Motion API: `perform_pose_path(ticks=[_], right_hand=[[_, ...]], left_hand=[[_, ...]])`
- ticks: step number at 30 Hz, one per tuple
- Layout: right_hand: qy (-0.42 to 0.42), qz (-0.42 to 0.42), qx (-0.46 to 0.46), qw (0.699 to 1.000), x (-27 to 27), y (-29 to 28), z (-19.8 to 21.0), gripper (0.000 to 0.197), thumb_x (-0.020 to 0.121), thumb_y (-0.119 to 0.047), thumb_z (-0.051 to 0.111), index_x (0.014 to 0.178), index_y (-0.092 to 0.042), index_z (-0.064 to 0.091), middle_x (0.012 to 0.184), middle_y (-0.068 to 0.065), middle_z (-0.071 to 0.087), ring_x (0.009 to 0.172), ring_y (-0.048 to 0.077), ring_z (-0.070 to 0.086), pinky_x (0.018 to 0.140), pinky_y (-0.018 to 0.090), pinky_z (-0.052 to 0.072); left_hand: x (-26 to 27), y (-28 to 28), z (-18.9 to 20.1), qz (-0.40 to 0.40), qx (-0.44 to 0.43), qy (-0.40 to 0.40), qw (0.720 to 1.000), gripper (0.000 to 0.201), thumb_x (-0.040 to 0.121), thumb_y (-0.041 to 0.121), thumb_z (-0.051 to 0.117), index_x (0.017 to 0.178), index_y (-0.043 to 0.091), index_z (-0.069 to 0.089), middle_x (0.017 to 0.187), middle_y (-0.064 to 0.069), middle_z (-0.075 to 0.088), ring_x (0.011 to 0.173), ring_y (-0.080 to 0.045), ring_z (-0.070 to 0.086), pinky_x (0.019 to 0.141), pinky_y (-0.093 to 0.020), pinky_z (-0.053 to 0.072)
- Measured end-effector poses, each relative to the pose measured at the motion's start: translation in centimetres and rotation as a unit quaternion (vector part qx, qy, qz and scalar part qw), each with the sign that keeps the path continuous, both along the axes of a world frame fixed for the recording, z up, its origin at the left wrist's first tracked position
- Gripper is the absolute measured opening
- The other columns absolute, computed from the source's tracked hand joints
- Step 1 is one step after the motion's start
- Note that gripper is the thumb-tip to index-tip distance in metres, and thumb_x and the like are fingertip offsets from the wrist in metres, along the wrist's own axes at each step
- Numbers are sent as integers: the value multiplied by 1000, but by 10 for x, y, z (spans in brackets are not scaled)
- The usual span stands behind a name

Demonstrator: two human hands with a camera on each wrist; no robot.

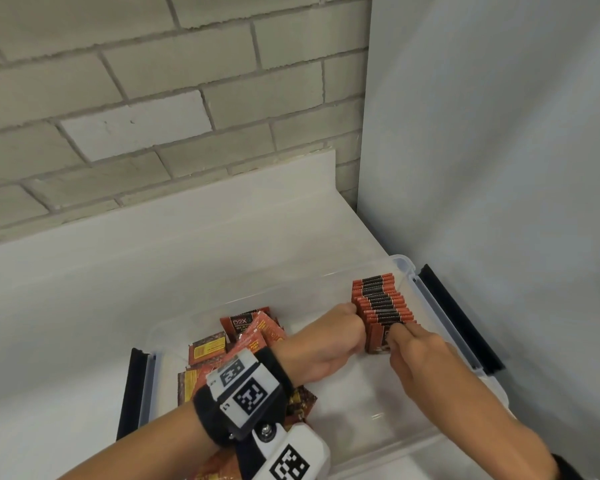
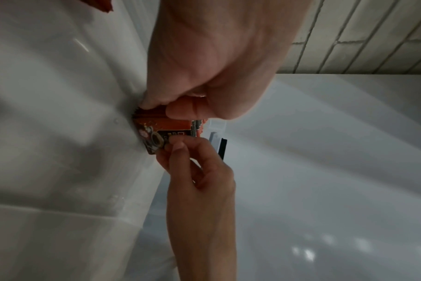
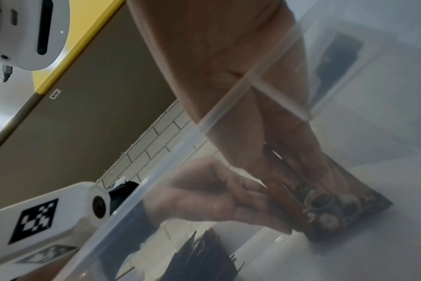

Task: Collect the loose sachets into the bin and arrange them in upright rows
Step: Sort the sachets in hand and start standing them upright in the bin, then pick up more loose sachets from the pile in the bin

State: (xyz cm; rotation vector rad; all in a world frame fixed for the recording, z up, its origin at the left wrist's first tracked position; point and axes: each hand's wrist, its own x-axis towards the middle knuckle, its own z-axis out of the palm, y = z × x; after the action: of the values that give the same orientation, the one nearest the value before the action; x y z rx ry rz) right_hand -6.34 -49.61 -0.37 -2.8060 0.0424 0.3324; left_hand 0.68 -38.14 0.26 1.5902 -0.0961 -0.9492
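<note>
From the head view, the task looks partly done. A row of upright orange-and-black sachets stands in the far right corner of the clear plastic bin, which sits on a white counter. A loose heap of orange sachets lies jumbled at the bin's left end, so most of the sorting appears to remain. The left hand is curled, its knuckles against the left side of the row. The right hand has its fingertips at the nearest sachet; exactly how they grip is not clear here. Part of the heap is hidden under the left wrist and its white marker-tagged wrist camera.

The left wrist view shows the left hand with thumb and curled fingers clamped across the top edges of the row. The right hand pinches the front sachet's face between thumb and fingertip. The row's length is cut off behind the left palm.

The right wrist view looks through the bin's cloudy wall, so everything is blurred. The right hand closes on the front sachet, the left hand pressing beside it. Dark sachets below are hard to make out.
</note>
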Motion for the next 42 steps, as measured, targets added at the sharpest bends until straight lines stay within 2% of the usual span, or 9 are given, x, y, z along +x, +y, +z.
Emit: perform_pose_path(ticks=[4,8,12,15,18,22,26,37,42], right_hand=[[-37,4,23,999,-1,1,-5,17,91,-5,58,107,-10,60,106,3,59,85,20,61,68,26,47],[-108,3,90,990,-6,-6,-3,12,83,3,65,82,-8,60,79,-3,54,59,15,47,49,20,36],[-131,-11,182,975,1,-7,13,24,89,-6,57,110,-17,56,101,-8,53,83,11,58,71,25,49],[-42,-55,239,968,18,-8,26,33,92,-14,50,123,-22,43,106,-4,60,86,9,63,77,20,49],[19,-76,298,951,33,-6,38,26,94,-13,48,117,-20,40,96,4,66,75,11,68,69,17,52],[51,-63,250,965,45,-4,39,23,95,-22,49,114,-21,36,104,7,59,81,13,69,76,25,55],[89,-89,293,948,50,1,41,24,96,-20,48,117,-20,35,93,8,65,65,3,68,57,12,52],[71,-133,367,918,54,-6,32,22,94,-11,47,102,-30,38,79,13,72,72,23,72,83,42,57],[77,-125,369,918,53,-3,31,23,95,-11,46,102,-31,36,83,11,71,71,19,72,59,22,54]], left_hand=[[-6,1,6,-1,-1,3,1000,31,81,-26,24,90,-8,48,48,13,56,48,4,52,49,-5,38],[-10,2,3,18,2,-2,1000,48,80,-24,28,79,15,55,62,9,56,65,1,51,64,-9,42],[-3,6,3,62,18,-2,998,37,80,-22,30,79,13,42,70,2,43,67,-7,41,56,-13,36],[1,8,4,47,9,-5,999,36,80,-21,32,77,13,44,64,3,52,66,-6,46,67,-14,40],[0,9,7,31,0,-7,999,36,83,-20,31,77,12,44,47,12,51,47,4,49,58,-10,39],[1,10,3,29,-9,-14,999,33,81,-19,31,88,9,46,62,3,50,63,-5,48,70,-18,38],[0,9,4,11,-38,-10,999,31,70,-7,39,91,14,49,63,3,49,69,-8,45,71,-15,38],[0,9,4,-12,-36,-22,999,55,83,-22,25,135,-8,33,72,7,50,62,7,53,57,-2,43],[-1,8,7,3,-36,-10,999,58,82,-23,25,134,-1,38,83,2,63,61,11,58,59,-2,43]])
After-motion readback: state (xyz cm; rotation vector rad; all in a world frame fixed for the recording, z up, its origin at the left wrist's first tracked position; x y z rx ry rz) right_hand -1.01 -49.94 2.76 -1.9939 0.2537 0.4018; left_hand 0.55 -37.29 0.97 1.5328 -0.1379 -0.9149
